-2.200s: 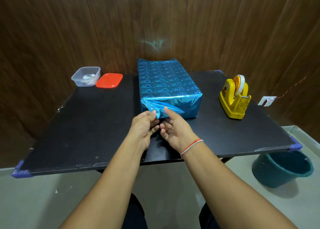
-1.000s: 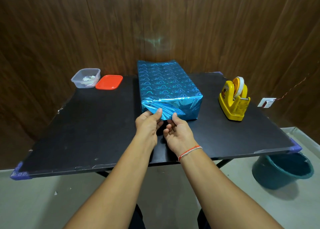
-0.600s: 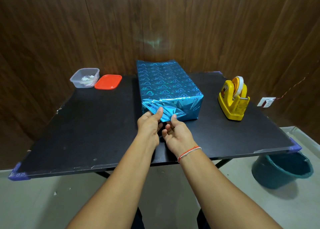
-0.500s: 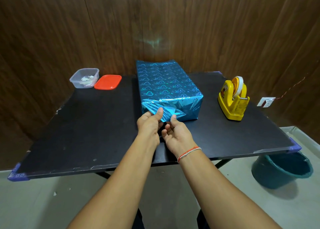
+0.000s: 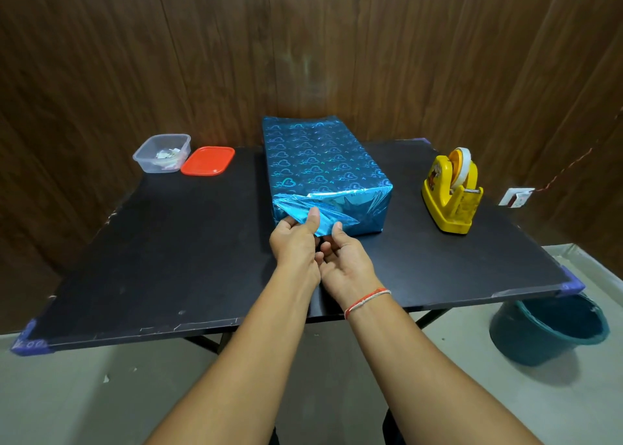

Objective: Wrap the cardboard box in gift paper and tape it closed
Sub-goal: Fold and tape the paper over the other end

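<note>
Here, pinching the near-end flap [image 5: 332, 215] of the gift paper [image 5: 313, 161], left hand [image 5: 296, 242] and right hand [image 5: 347, 259] curled, box running lengthwise away.

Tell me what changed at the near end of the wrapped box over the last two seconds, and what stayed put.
The left hand rose from the table edge and its thumb now presses the loose bottom flap up against the end of the box. The right hand shifted slightly, its thumb under the flap's edge. The box, tape dispenser, clear tub and red lid stayed where they were.
</note>
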